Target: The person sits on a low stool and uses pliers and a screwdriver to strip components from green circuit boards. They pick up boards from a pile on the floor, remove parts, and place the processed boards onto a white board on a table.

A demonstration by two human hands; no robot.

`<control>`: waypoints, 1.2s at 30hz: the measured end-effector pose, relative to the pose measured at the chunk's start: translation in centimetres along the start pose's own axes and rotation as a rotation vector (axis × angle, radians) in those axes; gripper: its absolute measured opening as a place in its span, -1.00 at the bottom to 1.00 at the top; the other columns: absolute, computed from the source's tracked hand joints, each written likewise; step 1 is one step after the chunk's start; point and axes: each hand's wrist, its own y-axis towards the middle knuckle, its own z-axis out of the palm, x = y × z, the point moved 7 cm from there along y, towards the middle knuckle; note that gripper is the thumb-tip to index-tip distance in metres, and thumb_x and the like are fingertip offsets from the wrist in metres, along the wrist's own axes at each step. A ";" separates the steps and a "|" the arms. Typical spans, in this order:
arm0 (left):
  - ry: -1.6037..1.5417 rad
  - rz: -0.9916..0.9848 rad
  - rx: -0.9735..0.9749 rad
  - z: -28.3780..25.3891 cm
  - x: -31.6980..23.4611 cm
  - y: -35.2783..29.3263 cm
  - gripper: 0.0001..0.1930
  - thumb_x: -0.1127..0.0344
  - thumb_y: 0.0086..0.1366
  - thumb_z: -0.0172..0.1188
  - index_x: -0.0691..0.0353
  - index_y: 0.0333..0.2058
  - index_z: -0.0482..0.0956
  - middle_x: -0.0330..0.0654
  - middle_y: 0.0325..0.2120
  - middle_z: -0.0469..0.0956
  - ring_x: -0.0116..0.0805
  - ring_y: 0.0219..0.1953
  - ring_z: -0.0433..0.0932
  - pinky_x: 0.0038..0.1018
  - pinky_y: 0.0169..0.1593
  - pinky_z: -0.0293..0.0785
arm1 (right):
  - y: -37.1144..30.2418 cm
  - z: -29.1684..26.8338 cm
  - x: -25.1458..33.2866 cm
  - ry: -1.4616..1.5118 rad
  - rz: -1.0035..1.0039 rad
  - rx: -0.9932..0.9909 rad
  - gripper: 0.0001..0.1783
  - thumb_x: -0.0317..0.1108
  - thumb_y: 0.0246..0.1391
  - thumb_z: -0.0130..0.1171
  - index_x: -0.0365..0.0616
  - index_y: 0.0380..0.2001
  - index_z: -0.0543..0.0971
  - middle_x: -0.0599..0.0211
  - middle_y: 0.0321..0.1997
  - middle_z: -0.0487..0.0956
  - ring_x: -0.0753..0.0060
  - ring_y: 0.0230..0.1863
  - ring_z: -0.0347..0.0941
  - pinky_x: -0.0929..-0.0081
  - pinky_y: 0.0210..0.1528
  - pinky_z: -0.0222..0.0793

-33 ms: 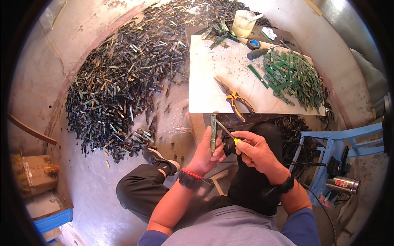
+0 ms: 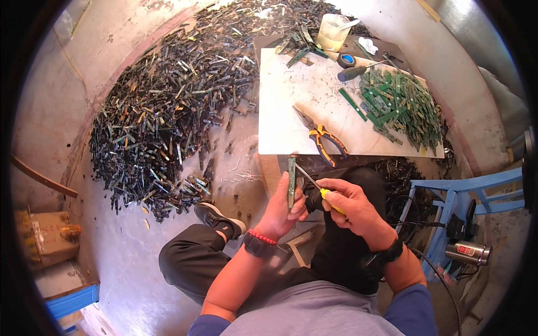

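Observation:
My left hand (image 2: 284, 208) is closed around a narrow green circuit board strip (image 2: 291, 182), held upright in front of the board's near edge. In my right hand (image 2: 356, 210) is a screwdriver with a yellow handle (image 2: 330, 200). Its thin metal shaft (image 2: 307, 176) slants up to the left, and the tip lies at or very near the strip's upper part; contact is too small to tell. Orange-and-black long-nose pliers (image 2: 319, 134) rest with handles slightly apart on the white board (image 2: 280, 89) just beyond my hands.
Green circuit strips (image 2: 400, 106) are heaped on the board's right. Behind them lie a dark-handled screwdriver (image 2: 352, 73), a tape roll (image 2: 346, 60) and a cloudy plastic cup (image 2: 332, 33). Dark strips (image 2: 162, 123) cover the floor at left. A blue stool (image 2: 448, 199) and metal flask (image 2: 468, 252) stand right.
My right hand has shifted very slightly, its grip on the yellow handle a little changed. The left hand and strip look the same.

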 end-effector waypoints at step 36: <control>0.033 0.107 0.004 0.1 -0.1 0.5 -0.45 -0.22 0.37 -0.40 0.05 -0.64 0.19 -0.38 -0.80 0.15 -0.52 -0.81 0.03 -0.48 -0.54 0.24 | 0.4 0.6 -1.1 0.053 -0.046 -0.018 -0.70 -0.35 0.22 0.00 -0.21 -0.01 0.47 0.48 -0.49 0.45 0.73 -0.65 0.24 0.73 -0.72 0.10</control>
